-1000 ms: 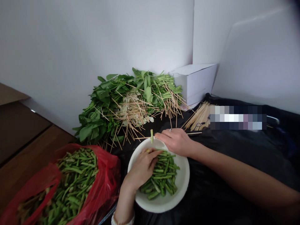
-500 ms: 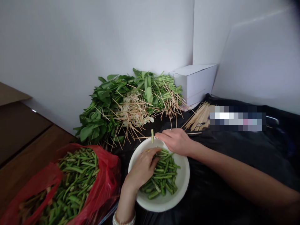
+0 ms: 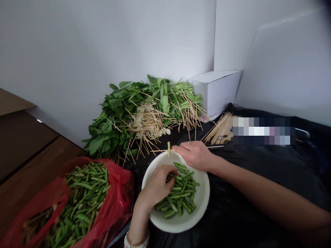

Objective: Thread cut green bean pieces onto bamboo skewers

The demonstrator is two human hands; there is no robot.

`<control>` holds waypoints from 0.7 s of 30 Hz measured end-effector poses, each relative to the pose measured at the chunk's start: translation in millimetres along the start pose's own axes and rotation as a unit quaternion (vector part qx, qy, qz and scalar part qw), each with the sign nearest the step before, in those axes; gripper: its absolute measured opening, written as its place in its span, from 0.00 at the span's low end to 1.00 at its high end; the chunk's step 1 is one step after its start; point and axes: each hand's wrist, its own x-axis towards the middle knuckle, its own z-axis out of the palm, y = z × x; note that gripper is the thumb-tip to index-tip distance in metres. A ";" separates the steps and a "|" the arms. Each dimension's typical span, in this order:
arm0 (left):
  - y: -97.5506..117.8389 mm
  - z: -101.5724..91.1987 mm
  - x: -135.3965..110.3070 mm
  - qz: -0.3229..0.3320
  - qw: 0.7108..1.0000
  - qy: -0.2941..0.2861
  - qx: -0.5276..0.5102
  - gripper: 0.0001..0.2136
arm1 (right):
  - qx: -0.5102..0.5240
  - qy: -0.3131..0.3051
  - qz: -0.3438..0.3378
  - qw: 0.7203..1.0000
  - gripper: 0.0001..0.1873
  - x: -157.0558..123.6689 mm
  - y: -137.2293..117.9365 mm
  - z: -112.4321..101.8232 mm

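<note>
My right hand [image 3: 192, 156] is closed around a thin wooden skewer [image 3: 216, 147] just past the far rim of a white bowl [image 3: 203, 206]. One short green bean piece [image 3: 169, 149] is threaded crosswise on the skewer, left of my fingers. Inside the bowl, cut green bean pieces [image 3: 182, 193] lie in a loose heap. My left hand [image 3: 159, 184] reaches in from the left, its fingers curled down among them with thumb and index finger close together. Whatever those fingertips hold is hidden.
A red plastic bag [image 3: 120, 186] full of bean pieces stands at the left. Behind the bowl lie skewered leafy greens [image 3: 113, 103] and pale skewered vegetables [image 3: 144, 117]. Bare skewers [image 3: 219, 129] and a white box [image 3: 222, 91] are at the back right, on black sheeting [image 3: 248, 193].
My left index finger has drawn back and down toward the thumb among the bean pieces. My right hand keeps its hold on the skewer. The view has shifted slightly.
</note>
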 end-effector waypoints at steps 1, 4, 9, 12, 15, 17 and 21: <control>-0.6 0.1 0.3 0.002 1.000 0.003 -0.011 0.11 | -0.001 0.000 0.000 1.000 0.12 0.0 0.4 0.2; -2.5 -0.4 2.3 0.014 0.998 0.027 -0.052 0.09 | 0.000 0.005 -0.002 1.000 0.13 0.6 1.8 0.3; -9.9 -4.0 7.5 -0.019 0.972 0.133 -0.192 0.07 | 0.021 0.034 0.008 0.999 0.15 1.9 4.6 -2.5; -16.3 -8.6 9.6 -0.068 0.917 0.217 -0.327 0.10 | 0.029 0.034 0.014 0.999 0.16 1.7 5.8 -4.3; -21.4 -14.4 9.7 -0.112 0.833 0.278 -0.466 0.15 | 0.029 0.032 0.014 0.999 0.16 1.2 5.8 -4.6; -23.6 -17.8 8.7 -0.119 0.777 0.292 -0.545 0.15 | 0.028 0.033 0.010 0.999 0.16 1.0 5.2 -4.4; -25.2 -21.5 6.2 -0.111 0.715 0.283 -0.630 0.14 | 0.026 0.020 0.005 0.999 0.16 1.1 3.6 -4.5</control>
